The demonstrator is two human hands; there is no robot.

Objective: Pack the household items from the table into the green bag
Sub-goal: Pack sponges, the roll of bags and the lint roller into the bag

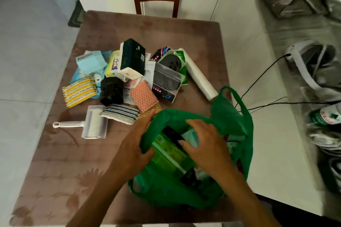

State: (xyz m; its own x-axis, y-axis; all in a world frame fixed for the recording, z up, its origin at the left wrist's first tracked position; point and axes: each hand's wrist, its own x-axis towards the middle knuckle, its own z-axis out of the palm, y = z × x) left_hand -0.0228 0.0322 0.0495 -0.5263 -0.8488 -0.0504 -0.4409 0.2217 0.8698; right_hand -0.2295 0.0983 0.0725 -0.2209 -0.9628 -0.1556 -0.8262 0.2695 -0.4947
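The green bag (230,121) sits at the near right corner of the table (55,171), mouth gaping upward, one handle loop sticking up toward the far right. The left hand (136,143) grips the bag's left rim, thumb hooked over the fabric. The right hand (204,143) is down inside the mouth, fingers spread over a pale packet (191,136); it's blurry, so I can't say if it's actually gripping it. A green box (169,155) lies in there too, long axis running near-right to far-left. The rest is piled mid-table: a white roll (199,75) angled toward the bag, a lint roller (92,125) with its handle pointing left, a dark tissue box (132,59), and a peach sponge (144,96).
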